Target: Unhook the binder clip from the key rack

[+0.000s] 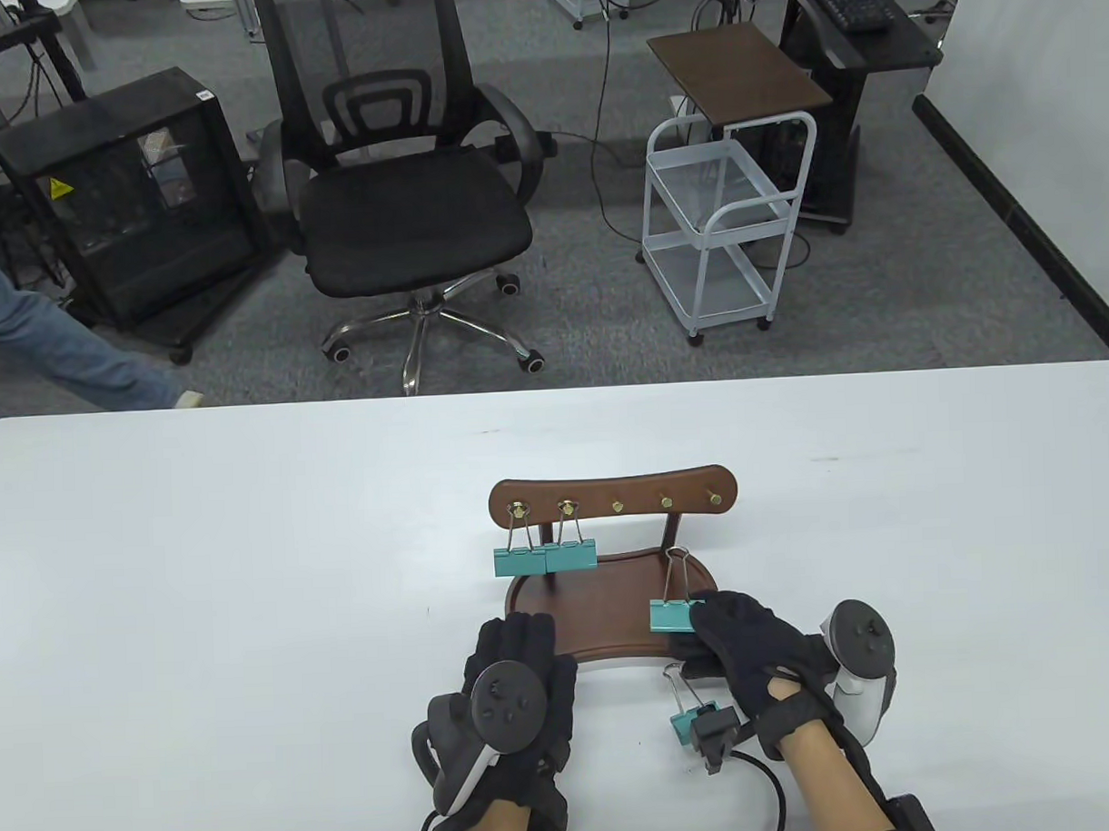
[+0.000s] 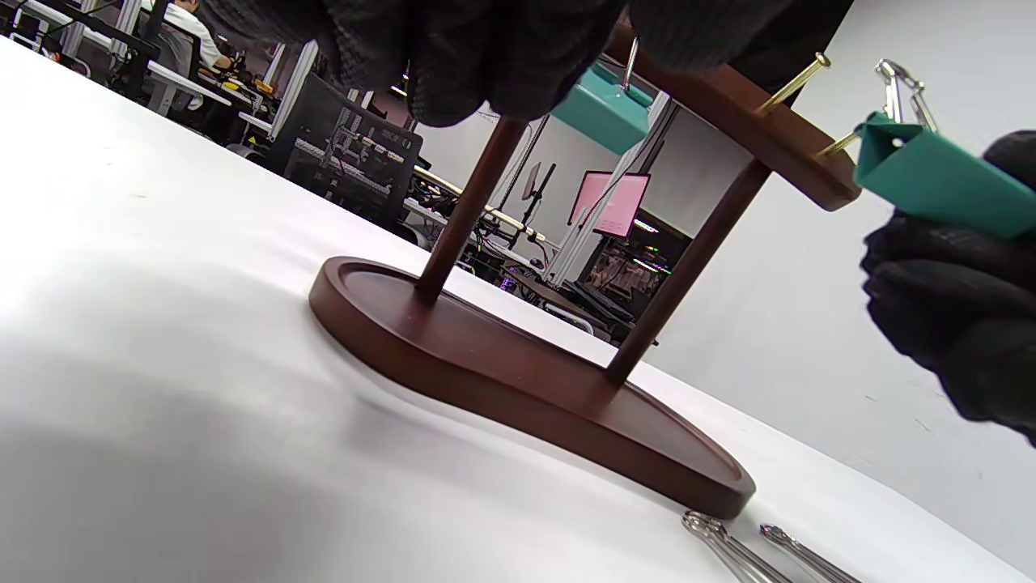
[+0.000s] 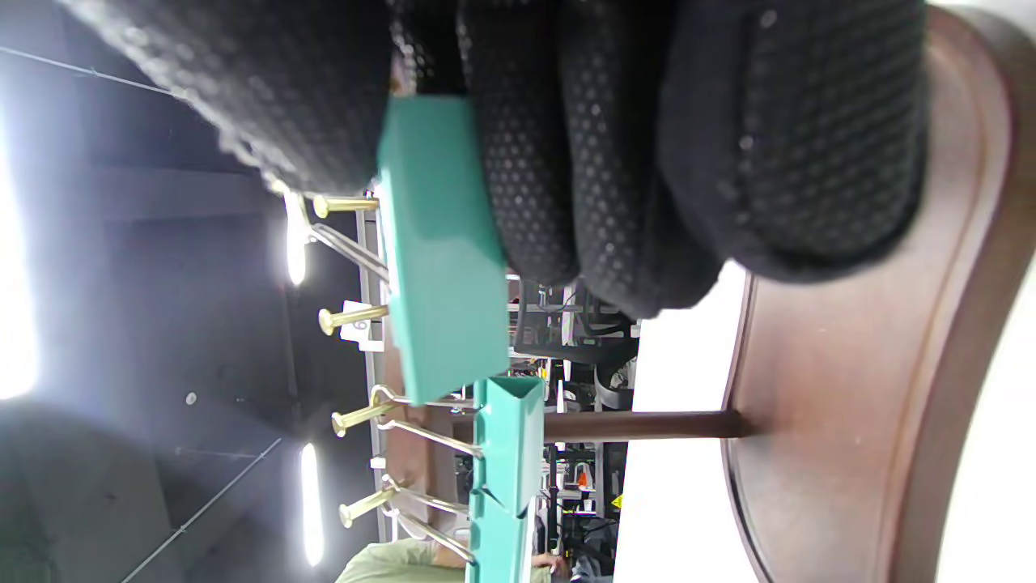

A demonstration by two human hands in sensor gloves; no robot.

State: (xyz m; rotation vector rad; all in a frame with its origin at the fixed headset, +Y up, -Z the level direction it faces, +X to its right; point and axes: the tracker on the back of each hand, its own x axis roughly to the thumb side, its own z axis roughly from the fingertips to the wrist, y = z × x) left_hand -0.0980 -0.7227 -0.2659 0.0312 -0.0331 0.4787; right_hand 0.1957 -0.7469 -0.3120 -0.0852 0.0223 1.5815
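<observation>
The brown wooden key rack stands on its oval base at the table's middle front. Two teal binder clips hang on its two left hooks. My right hand pinches a third teal clip by its body, above the base's right side and clear of the brass hooks. That clip also shows in the right wrist view and the left wrist view. My left hand rests its fingers on the base's front left edge and holds nothing.
Another teal binder clip lies on the white table just in front of the base, beside my right wrist; its wire handles show in the left wrist view. An office chair and a white cart stand beyond the table.
</observation>
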